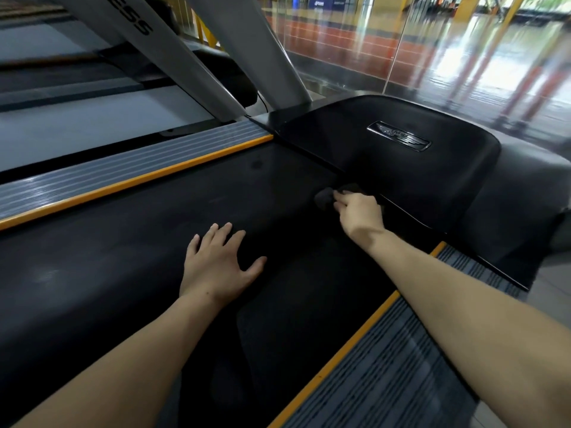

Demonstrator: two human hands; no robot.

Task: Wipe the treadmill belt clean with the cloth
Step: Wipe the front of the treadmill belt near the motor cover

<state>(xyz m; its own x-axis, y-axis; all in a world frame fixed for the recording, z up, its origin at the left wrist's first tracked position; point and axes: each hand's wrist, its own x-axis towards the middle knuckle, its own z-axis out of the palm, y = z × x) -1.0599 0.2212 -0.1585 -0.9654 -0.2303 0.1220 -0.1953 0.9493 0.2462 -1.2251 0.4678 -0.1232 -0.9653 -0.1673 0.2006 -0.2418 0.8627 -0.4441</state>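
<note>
Step in hand: the person is wiping the front end of the treadmill belt [154,242], right where it runs under the black motor cover [386,156].
Right hand: the right hand [360,216] is clenched around a dark cloth [324,199], pressing it down at the seam between belt and cover.
Left hand: the left hand [217,264] lies flat on the belt with fingers spread, grasping nothing; it looks to be bracing the body's weight.
Where the cloth is: bunched under and ahead of the right hand's fingers, touching the belt just beside the cover's lower edge, well apart from the left hand.
Progress, as a judgement: a faint mark shows on the belt toward the left rail [123,174], so that stretch probably still needs a pass.
Next move calls for: dragging the cloth sideways across the belt's width or back toward the body, keeping firm downward pressure and the cloth clear of the gap under the cover.
Hard to make out: the cloth is nearly the same colour as the belt, so its full outline and how much is tucked under the palm cannot be told.
Cut off: the right rail [386,366] and the rear of the belt run out of the frame; the uprights [191,57] are cropped at the top.
</note>
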